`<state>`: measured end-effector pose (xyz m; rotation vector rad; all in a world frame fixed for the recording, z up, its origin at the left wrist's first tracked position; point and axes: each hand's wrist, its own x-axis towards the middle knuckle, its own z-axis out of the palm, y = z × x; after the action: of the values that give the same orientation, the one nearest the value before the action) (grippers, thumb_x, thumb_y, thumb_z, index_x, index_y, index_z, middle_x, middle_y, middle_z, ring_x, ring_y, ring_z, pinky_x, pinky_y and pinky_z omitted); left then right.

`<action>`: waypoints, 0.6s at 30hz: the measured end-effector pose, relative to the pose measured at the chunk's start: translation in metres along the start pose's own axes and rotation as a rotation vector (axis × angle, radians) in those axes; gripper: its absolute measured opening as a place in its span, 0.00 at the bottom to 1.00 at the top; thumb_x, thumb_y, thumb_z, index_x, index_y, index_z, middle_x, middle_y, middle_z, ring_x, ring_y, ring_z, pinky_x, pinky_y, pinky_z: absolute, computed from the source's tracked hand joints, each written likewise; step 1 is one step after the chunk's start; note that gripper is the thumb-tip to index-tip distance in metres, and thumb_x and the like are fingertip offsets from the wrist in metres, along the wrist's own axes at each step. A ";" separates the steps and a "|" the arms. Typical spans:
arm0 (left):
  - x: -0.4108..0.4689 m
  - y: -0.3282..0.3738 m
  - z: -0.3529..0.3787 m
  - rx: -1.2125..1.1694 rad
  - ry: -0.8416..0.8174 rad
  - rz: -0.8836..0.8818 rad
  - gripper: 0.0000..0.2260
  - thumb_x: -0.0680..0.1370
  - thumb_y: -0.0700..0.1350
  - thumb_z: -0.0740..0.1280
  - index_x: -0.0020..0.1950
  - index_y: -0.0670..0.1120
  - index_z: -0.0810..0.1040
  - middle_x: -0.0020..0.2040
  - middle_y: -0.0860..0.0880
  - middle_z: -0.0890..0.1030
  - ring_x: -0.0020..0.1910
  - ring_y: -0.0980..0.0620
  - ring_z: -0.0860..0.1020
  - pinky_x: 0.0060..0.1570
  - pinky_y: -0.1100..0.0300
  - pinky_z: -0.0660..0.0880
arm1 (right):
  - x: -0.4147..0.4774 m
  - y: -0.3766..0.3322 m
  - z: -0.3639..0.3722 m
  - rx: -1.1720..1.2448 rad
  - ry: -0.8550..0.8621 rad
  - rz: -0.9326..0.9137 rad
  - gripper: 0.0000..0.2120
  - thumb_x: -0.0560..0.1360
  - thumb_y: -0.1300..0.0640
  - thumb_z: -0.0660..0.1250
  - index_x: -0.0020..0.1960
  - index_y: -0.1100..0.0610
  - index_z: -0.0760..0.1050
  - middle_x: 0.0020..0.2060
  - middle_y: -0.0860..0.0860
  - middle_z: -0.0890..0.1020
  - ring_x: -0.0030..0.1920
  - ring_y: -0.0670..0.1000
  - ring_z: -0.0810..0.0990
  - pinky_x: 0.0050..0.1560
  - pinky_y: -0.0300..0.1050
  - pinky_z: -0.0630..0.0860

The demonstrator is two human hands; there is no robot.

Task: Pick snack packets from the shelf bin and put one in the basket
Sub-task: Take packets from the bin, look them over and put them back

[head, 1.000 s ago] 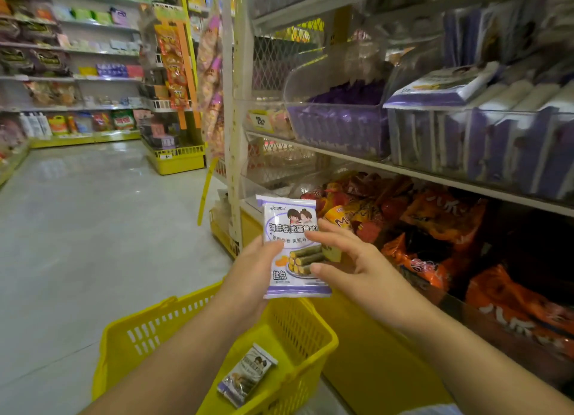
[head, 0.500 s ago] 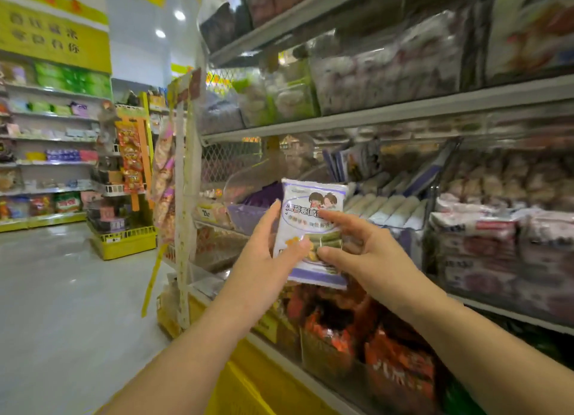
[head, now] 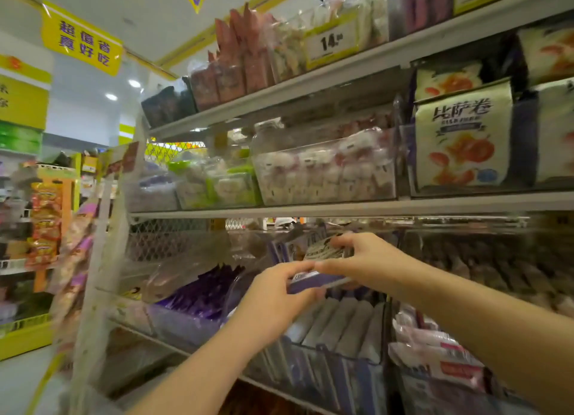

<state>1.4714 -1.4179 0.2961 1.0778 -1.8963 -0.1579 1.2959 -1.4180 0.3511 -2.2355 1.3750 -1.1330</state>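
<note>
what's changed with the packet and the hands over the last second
The left hand and right hand carried the snack packet from above the basket up to the shelf bin, tipping it from upright to nearly flat. Both still grip it.

Illumination is bright, even and overhead. Two recessed ceiling lights [head: 134, 83] register as blown-out white spots at upper left. The clear shelf bins [head: 323, 172] carry pale glare on their front walls, veiling their contents. Shadows are soft; the darkest zones lie under the shelf boards [head: 341, 211]. Motion blur is heaviest at the left edge, where the hanging goods [head: 46, 222] smear. My left hand [head: 273, 296] and right hand [head: 366, 259] are moderately sharp; the snack packet [head: 323, 253] they grip reads soft. Wide-angle distortion bows shelf lines near the borders.
</note>
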 end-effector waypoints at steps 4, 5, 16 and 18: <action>0.041 -0.013 0.015 0.011 -0.002 -0.010 0.13 0.79 0.51 0.67 0.63 0.56 0.79 0.55 0.57 0.83 0.54 0.60 0.79 0.54 0.62 0.76 | 0.035 0.007 -0.010 -0.312 -0.033 -0.016 0.29 0.67 0.43 0.74 0.65 0.51 0.74 0.47 0.43 0.82 0.38 0.37 0.75 0.32 0.26 0.70; 0.050 -0.018 0.019 0.007 -0.024 -0.018 0.10 0.79 0.52 0.66 0.60 0.58 0.79 0.50 0.56 0.84 0.51 0.59 0.80 0.50 0.62 0.76 | 0.043 0.010 -0.011 -0.320 -0.044 -0.013 0.21 0.68 0.45 0.74 0.59 0.49 0.78 0.45 0.42 0.81 0.37 0.37 0.74 0.30 0.25 0.69; 0.111 -0.044 0.054 0.272 -0.174 -0.017 0.14 0.82 0.55 0.57 0.65 0.52 0.71 0.58 0.44 0.80 0.56 0.42 0.79 0.55 0.53 0.76 | 0.089 0.023 -0.010 -0.466 -0.053 -0.090 0.10 0.70 0.50 0.70 0.47 0.54 0.82 0.45 0.54 0.83 0.46 0.51 0.81 0.45 0.45 0.77; 0.111 -0.051 0.053 0.233 -0.206 0.027 0.15 0.82 0.54 0.58 0.67 0.55 0.68 0.59 0.44 0.80 0.56 0.43 0.78 0.55 0.53 0.76 | 0.087 0.024 -0.007 -0.481 -0.055 -0.110 0.12 0.70 0.50 0.70 0.50 0.54 0.82 0.46 0.53 0.84 0.46 0.50 0.81 0.49 0.48 0.79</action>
<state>1.4413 -1.5462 0.3124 1.2296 -2.1528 -0.0333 1.2969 -1.5023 0.3825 -2.6745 1.6582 -0.8274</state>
